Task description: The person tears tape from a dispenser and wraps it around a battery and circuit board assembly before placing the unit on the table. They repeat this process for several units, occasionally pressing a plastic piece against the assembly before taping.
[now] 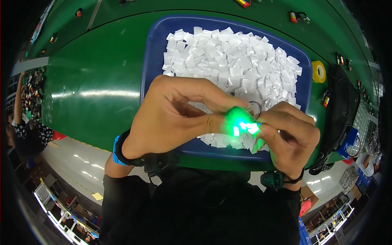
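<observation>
Over the near part of a blue tray point(149, 49), I hold a small electronic part point(245, 129) glowing bright green. The glare hides its exact shape. My left hand point(173, 112) pinches its left side between thumb and fingers. From the right, my right hand point(292, 136) closes thumb and fingertips on its other side. A thin dark wire point(258, 106) loops up between the two hands. Beneath them, the tray is filled with small white square pieces point(232, 55), which look like paper or film.
A yellow tape roll point(319, 72) touches the tray's right side, near a black bag point(341, 102). Small battery-and-board assemblies point(298, 17) lie scattered on the green table point(94, 73). A heap of similar parts point(33, 92) and another person point(28, 130) are at far left.
</observation>
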`<state>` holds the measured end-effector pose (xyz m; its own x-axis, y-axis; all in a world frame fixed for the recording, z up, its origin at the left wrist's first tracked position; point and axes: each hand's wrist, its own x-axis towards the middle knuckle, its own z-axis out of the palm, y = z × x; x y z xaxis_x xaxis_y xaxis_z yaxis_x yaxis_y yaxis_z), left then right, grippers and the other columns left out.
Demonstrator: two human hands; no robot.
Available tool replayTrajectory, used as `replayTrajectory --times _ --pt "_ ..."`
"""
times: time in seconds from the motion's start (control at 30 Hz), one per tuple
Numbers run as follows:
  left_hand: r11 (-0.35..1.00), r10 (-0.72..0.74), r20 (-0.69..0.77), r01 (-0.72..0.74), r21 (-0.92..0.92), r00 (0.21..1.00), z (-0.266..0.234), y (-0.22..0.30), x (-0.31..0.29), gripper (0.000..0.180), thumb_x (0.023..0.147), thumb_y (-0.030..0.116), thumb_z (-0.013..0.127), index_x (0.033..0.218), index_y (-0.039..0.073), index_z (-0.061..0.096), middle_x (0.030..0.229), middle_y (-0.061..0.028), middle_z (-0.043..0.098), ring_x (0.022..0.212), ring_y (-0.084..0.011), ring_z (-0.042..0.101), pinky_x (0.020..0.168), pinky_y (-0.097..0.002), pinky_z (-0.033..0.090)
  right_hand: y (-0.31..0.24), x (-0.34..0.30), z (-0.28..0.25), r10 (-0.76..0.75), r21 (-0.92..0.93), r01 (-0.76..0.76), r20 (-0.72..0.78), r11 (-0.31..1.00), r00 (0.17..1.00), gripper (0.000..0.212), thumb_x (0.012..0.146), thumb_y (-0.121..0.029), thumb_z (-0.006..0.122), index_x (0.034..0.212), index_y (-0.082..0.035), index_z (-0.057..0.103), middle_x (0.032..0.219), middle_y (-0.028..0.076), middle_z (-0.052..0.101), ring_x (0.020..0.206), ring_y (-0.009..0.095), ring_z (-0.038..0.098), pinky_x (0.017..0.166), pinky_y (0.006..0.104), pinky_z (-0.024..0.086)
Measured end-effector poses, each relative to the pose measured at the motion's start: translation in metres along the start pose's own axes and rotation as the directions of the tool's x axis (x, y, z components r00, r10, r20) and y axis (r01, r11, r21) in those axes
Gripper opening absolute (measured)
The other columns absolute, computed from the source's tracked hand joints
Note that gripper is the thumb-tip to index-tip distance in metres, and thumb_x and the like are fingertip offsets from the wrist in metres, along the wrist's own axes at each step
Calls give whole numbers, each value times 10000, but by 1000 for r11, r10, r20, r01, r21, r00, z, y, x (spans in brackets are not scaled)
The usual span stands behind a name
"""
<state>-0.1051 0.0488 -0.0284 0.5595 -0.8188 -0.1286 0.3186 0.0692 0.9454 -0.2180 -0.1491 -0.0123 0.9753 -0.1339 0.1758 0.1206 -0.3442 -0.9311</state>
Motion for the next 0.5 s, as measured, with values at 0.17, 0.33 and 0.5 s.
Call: replayTrajectory --times 0.17,0.33,0.5 --pt "977 -214 -14 214 4 977 -4 29 1 279 770 34 809 1002 -46 677 1100 -143 676 1015 -221 668 812 -326 579 -6 1 7 -125 -116 125 1 985 992 261 681 22 804 936 16 745 712 94 622 576 155 584 493 251 428" --pt "972 -107 90 85 220 990 -7 32 0 268 756 49 804 986 -8 679 1215 -132 610 1098 -225 613 884 -352 534 -6 2 3 -353 -374 349 61 859 934 257 656 -7 802 902 26 733 738 105 646 581 187 592 496 265 433" --pt "526 316 301 -430 734 900 -5 27 1 324 778 65 774 1067 22 633 1264 -141 570 1081 -222 580 900 -365 492 -8 -2 5 -339 -546 314 57 777 939 351 602 5 811 948 -18 751 749 80 648 597 182 616 498 266 468"
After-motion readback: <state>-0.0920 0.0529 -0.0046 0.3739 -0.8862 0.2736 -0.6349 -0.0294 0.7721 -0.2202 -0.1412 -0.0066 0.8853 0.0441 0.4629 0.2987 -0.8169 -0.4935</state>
